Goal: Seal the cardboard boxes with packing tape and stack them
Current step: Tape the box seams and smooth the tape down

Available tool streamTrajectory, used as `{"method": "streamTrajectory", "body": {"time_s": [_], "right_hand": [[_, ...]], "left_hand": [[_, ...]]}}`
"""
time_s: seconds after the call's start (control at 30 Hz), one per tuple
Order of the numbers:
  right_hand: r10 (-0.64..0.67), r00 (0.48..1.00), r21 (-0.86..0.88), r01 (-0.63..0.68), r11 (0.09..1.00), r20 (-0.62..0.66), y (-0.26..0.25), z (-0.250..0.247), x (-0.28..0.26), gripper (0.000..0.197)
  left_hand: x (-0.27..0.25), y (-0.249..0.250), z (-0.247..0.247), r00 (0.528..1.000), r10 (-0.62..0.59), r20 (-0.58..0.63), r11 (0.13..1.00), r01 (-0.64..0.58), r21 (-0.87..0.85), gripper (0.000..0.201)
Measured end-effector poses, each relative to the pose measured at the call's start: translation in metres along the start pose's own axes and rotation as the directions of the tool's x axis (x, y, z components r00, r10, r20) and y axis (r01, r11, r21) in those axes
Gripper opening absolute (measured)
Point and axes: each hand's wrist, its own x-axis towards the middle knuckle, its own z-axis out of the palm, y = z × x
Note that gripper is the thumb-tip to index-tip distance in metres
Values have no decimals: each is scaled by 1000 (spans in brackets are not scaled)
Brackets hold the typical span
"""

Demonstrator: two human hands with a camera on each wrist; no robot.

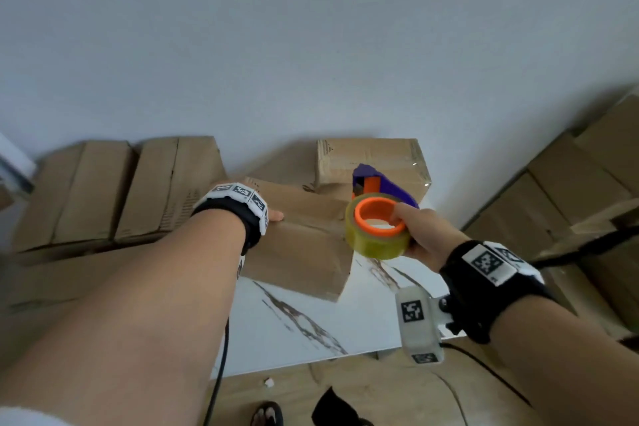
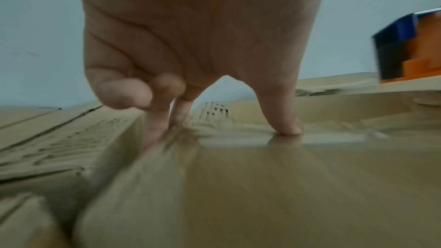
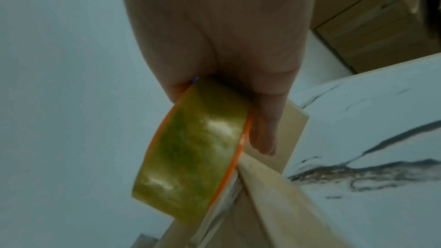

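On the marble-patterned table (image 1: 311,328), the left hand (image 2: 200,44) is pressing fingertips (image 2: 288,129) onto the near cardboard box (image 1: 301,252), likely light and yielding, so best held flat-handed. Beside it, the right hand (image 1: 428,235) is gripping the tape dispenser (image 1: 378,225), thumb inside the roll's core; the far box (image 1: 371,162) is crowding behind.

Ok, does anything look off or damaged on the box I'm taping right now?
Yes. The box under the left hand looks dented, with its top sagging and creased rather than flat. The tape strip on it looks wrinkled near the fingertips. The tape roll in the right hand looks fine.
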Motion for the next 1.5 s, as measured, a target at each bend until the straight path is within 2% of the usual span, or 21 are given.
{"method": "streamTrajectory", "body": {"time_s": [0.07,0.17,0.23,0.3,0.47,0.53,0.6,0.63,0.7,0.77,0.83,0.9,0.93,0.97,1.0,1.07,1.1,1.13,1.2,1.4,1.5], "right_hand": [[-31,999,-47,32,998,16,2,13,1,12],[-75,996,-96,79,992,46,10,25,9,29],[-101,993,-84,105,991,59,11,30,11,24],[-119,991,-60,122,991,57,11,32,13,19],[-150,984,-99,159,982,95,13,38,25,28],[-150,982,-143,166,976,114,13,40,27,38],[-153,982,-179,171,969,111,9,41,24,28],[-151,983,-187,168,968,104,6,42,23,21],[-158,984,-204,172,964,81,4,41,24,22],[-195,977,-227,210,951,87,1,40,25,21],[-268,959,-263,284,922,94,-3,35,24,12],[-358,929,-279,370,886,96,-8,29,20,2],[-410,906,-271,423,865,103,-11,26,17,6],[-457,883,-265,469,842,108,-14,23,14,12],[-503,857,-274,513,813,113,-17,21,11,20],[-600,789,-299,608,735,130,-21,17,5,34],[-641,755,-319,647,692,142,-23,16,2,40],[-674,723,-342,679,650,153,-24,15,-2,44],[-714,681,-374,712,594,163,-24,14,-6,49],[-750,642,-365,743,560,156,-26,13,-17,51],[-766,624,-354,759,546,158,-29,15,-20,50]], "left_hand": [[-8,4,7,1000,-20,7,1000,20,23,51],[-12,4,18,993,-113,24,993,113,15,82],[-12,2,22,986,-154,57,987,156,-24,112],[-12,-1,25,986,-133,99,982,144,-125,125],[-15,-16,30,996,-86,31,989,89,-117,93],[-12,-18,31,996,-88,19,993,89,-80,93],[-5,-18,30,997,-69,24,995,71,-69,101],[-5,-18,27,997,-74,28,994,76,-72,95],[-10,-14,18,996,-88,17,991,89,-101,62],[-13,-5,13,996,-23,-91,995,14,-96,51],[-20,9,5,971,-13,-239,1000,9,-19,63],[-19,20,-9,965,9,-264,998,-24,-53,51],[-16,23,-16,970,30,-242,986,-68,-153,40],[-13,25,-23,974,54,-221,938,-125,-322,33],[-11,28,-30,981,81,-175,841,-161,-517,30],[-12,36,-42,994,89,-59,460,-93,-883,31],[-14,38,-48,994,106,-27,320,-59,-946,34],[-15,40,-53,992,127,-6,230,-35,-973,38],[-17,41,-62,985,172,10,161,-18,-987,42],[-21,43,-72,981,192,-1,148,-30,-989,19],[-19,42,-72,980,201,-10,137,-38,-990,19]]}}
